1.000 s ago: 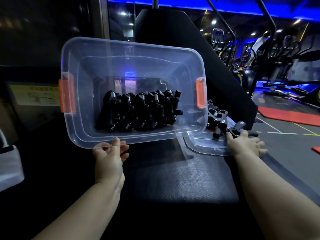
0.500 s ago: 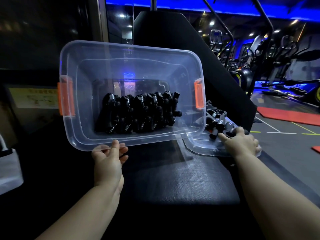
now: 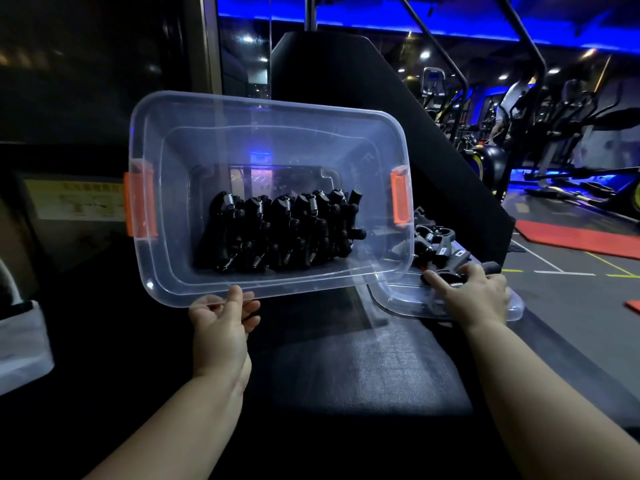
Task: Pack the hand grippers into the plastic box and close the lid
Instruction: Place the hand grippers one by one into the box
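A clear plastic box (image 3: pixel 162 258) with orange latches is tilted up so its open side faces me. My left hand (image 3: pixel 221 323) grips its lower rim. Several black hand grippers (image 3: pixel 277 233) with metal springs lie in a row against the box's lower wall. To the right, the clear lid (image 3: pixel 408 303) lies flat on the black padded bench, with a few more black hand grippers (image 3: pixel 436 237) on it. My right hand (image 3: pixel 474 296) is closed on one black hand gripper (image 3: pixel 450 268) at the lid's near side.
The black padded bench (image 3: pixel 346 368) fills the foreground, with its slanted backrest (image 3: pixel 346 77) behind the box. A white object (image 3: pixel 20 344) sits at the left edge. Gym machines (image 3: pixel 540 133) and red floor mats (image 3: pixel 581 237) stand at the right.
My right hand has moved left and closed on a hand gripper on the lid. The box has sunk slightly in my left hand.
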Demonstrator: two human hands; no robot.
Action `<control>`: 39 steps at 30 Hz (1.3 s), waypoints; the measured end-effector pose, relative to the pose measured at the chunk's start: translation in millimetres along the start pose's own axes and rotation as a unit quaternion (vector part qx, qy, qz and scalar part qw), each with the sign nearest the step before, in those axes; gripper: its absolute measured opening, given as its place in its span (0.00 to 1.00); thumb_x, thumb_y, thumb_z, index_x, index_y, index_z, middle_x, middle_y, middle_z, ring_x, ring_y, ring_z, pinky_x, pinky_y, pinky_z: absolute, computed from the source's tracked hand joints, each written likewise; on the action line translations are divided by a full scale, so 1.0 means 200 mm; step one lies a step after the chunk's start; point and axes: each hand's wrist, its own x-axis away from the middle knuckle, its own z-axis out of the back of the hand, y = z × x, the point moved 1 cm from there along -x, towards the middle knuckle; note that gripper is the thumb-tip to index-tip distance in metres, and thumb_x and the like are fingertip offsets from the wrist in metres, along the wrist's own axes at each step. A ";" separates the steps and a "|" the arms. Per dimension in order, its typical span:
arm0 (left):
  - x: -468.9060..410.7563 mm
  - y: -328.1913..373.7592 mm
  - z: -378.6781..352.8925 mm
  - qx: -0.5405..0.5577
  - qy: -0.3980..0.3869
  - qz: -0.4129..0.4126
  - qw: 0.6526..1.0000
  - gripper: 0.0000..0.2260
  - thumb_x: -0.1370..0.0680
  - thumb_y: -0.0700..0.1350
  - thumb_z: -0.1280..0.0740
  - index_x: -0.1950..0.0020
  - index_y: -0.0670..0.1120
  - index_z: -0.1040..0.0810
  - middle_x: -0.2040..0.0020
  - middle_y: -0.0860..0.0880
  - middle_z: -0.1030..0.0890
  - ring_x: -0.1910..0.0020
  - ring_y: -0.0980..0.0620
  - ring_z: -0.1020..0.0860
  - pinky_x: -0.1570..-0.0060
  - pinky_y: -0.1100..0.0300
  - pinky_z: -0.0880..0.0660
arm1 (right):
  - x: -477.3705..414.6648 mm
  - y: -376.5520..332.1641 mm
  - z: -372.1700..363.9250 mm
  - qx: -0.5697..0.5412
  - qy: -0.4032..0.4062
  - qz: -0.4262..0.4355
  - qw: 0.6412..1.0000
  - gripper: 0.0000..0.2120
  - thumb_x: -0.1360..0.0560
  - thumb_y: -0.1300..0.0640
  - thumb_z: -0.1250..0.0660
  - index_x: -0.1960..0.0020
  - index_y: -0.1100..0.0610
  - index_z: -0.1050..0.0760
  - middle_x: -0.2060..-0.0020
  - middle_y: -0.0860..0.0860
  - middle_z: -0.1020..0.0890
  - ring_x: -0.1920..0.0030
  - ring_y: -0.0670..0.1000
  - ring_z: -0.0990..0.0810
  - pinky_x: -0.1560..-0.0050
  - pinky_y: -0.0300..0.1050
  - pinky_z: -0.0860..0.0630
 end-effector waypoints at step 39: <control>0.00 0.01 -0.01 -0.007 0.004 0.005 1.000 0.06 0.19 0.43 0.38 0.53 0.49 0.35 0.57 0.47 0.19 0.61 0.53 0.21 0.62 0.61 0.26 | 0.14 -0.22 0.12 -0.396 0.189 0.157 0.885 0.28 0.29 0.45 0.31 0.32 0.57 0.28 0.55 0.57 0.18 0.58 0.44 0.21 0.52 0.36 0.25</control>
